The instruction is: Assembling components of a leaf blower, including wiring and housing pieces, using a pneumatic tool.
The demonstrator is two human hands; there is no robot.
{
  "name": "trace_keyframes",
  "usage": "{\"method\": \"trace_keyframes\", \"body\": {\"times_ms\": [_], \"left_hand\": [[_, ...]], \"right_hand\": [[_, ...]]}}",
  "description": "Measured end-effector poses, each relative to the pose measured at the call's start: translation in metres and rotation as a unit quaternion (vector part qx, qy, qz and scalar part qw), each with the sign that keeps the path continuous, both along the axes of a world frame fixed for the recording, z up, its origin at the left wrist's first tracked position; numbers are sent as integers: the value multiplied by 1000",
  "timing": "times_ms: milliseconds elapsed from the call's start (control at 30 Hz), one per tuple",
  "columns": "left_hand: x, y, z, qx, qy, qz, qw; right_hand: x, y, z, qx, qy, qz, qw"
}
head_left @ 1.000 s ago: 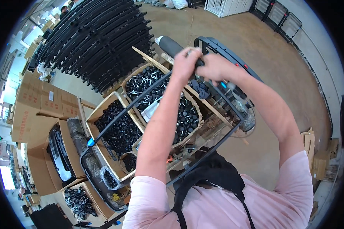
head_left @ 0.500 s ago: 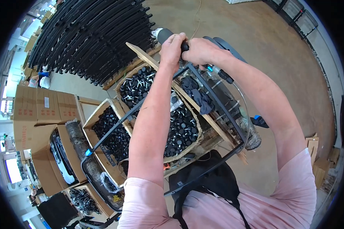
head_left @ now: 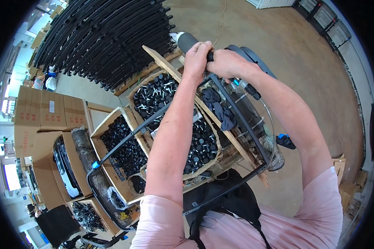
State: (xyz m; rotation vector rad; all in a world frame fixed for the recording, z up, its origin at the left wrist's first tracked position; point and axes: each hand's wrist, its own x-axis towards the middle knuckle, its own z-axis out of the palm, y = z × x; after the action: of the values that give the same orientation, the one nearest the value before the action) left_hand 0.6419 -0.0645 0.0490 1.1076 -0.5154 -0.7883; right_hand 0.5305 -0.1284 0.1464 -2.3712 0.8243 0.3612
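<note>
Both arms reach out over a dark metal tube frame (head_left: 241,116) to its far corner. My left hand (head_left: 198,59) is closed there beside a thick dark cylinder (head_left: 188,42) with a white end; what its fingers grip is hidden. Close against it, my right hand (head_left: 227,64) is wrapped round an air tool, mostly covered by the fist; its black rear part (head_left: 210,56) shows between the hands. A fitting with a blue ring and an air hose (head_left: 266,111) come out below the right hand. Dark crumpled cloth (head_left: 220,108) lies under the frame.
Under my left arm stand worn boxes of black round-headed bolts (head_left: 201,145) and small black parts (head_left: 122,143). A rough wooden board (head_left: 162,63) crosses behind. Stacked black curved tubes (head_left: 104,37) rise at far left. Cardboard boxes (head_left: 37,110) stand left; a black apron (head_left: 220,195) hangs in front.
My view has shifted a little, so hands, frame and boxes all sit slightly farther right. The hands keep the same hold at the frame's far corner.
</note>
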Motion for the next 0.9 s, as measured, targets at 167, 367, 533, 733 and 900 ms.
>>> {"method": "trace_keyframes", "body": {"times_ms": [167, 367, 533, 733, 900], "left_hand": [[-4, -2, -5, -1, 11, -6, 1000], [3, 10, -11, 37, -28, 39, 998], [-4, -14, -25, 82, -128, 119, 981], [-20, 60, -12, 104, -254, 350, 895], [-90, 167, -38, 117, -88, 221, 964]], "right_hand": [[1, -9, -14, -2, 26, 11, 1000], [16, -4, -21, 125, 5, -26, 992], [21, -40, -64, 137, -18, -10, 990], [31, -24, -45, 257, -57, -23, 964], [6, -30, -38, 286, -45, -74, 954]]}}
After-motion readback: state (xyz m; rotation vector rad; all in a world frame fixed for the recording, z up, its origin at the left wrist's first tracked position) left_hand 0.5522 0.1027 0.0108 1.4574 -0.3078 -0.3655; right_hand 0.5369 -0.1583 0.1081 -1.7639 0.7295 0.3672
